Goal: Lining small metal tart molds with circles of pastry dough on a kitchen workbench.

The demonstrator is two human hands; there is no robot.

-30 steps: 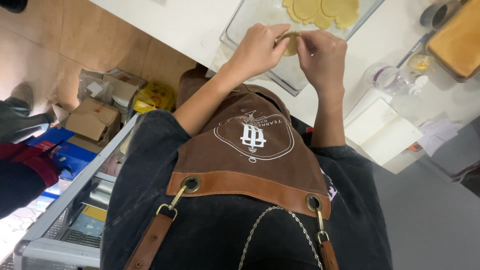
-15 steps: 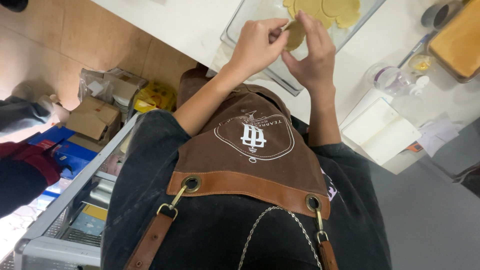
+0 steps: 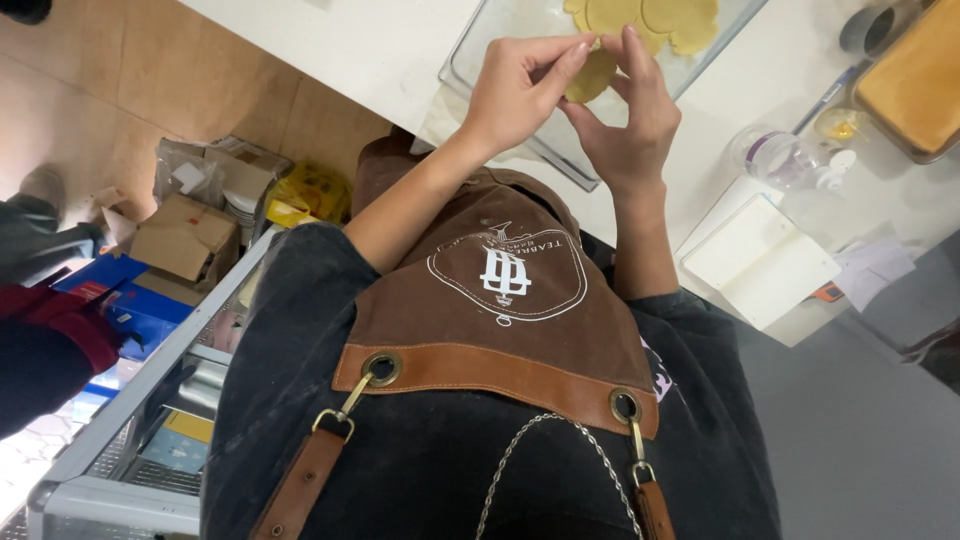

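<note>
Dough round [image 3: 590, 76], pale yellow and flat, was pinched between both hands just above the near edge of the clear glass tray [image 3: 470, 62]. The left hand [image 3: 515, 90] had its thumb and forefinger closed narrowly on the round's left rim, the other fingers curled loosely under. The right hand [image 3: 630, 120] held the opposite rim with its fingertips [image 3: 630, 42] pressed against the top edge and the palm turned toward the tray. So both grips were narrow pinches on that 1 piece, which hung partly hidden behind the fingers.

Inside the tray, beyond the held round, lay several more cut dough rounds [image 3: 650, 18] packed edge to edge, touching one another. The tray rested on a white counter [image 3: 340, 50]. To the right of the tray on that counter stood a clear plastic bottle with a purple band [image 3: 785, 160], lying on its side as far as I could tell, and nearer than it a white folded card or box [image 3: 760, 262]. Farther right of the tray sat a brownish loaf in a pan [image 3: 915, 80], cut off by the frame.

The person wore a brown apron with leather straps [image 3: 500, 310] over a dark shirt. Left of the tray, down at floor level, were cardboard boxes [image 3: 185, 235] and a wire shelf [image 3: 130, 430], with another person's dark sleeve [image 3: 40, 355] beside them.
</note>
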